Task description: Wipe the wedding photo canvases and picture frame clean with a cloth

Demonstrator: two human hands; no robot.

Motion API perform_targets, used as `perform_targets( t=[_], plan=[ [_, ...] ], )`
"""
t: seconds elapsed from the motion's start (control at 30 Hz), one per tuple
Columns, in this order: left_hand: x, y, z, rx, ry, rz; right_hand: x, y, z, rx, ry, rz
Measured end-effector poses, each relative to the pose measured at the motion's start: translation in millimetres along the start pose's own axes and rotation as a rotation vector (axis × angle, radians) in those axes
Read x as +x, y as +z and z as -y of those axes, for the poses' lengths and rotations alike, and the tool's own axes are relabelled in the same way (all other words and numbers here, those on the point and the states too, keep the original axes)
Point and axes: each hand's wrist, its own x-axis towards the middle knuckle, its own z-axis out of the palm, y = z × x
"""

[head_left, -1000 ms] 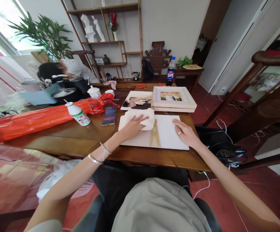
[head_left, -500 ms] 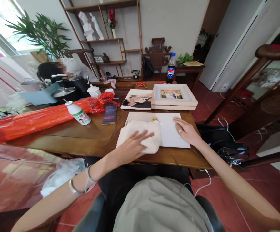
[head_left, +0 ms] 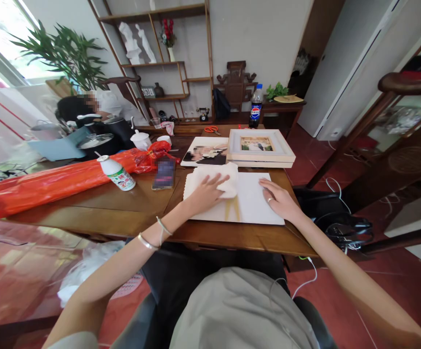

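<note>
My left hand (head_left: pixel 207 193) lies flat with fingers spread, pressing down on a white fluffy cloth (head_left: pixel 201 175). The cloth covers the upper left part of a white board (head_left: pixel 256 206) at the table's front edge. Below the cloth, tan leg-like shapes (head_left: pixel 232 211) show on the board; whatever lies above them is hidden. At the board's right side rests my right hand (head_left: pixel 280 199), its fingers stretched out over the surface and a ring on one finger.
Behind the board lie a photo panel (head_left: pixel 205 151) and a framed picture (head_left: pixel 286 157). A phone (head_left: pixel 164 173), a white bottle (head_left: pixel 118 174) and a long red plastic-wrapped bundle (head_left: pixel 57 179) are to the left. A cola bottle (head_left: pixel 255 109) stands at the back. Another person (head_left: pixel 74 109) sits far left.
My left hand has slid the cloth away from me across the board, uncovering the tan shapes near its front edge. My right hand has stayed at the right side.
</note>
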Motion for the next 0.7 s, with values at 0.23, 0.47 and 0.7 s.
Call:
perform_targets(
  t=[0.23,0.47,0.7],
  plan=[
    [-58.9,-8.2,-66.1,-0.011,0.079,-0.095,0.3,0.8,-0.7,0.01,-0.006,-0.009],
    [-42.1,-13.4,-41.9,-0.055,0.098,-0.015,0.3,1.0,-1.0,0.019,-0.007,-0.016],
    [31.7,-10.9,2.4,-0.139,-0.007,-0.053,0.2,0.9,-2.2,0.01,-0.027,-0.017]
  ],
)
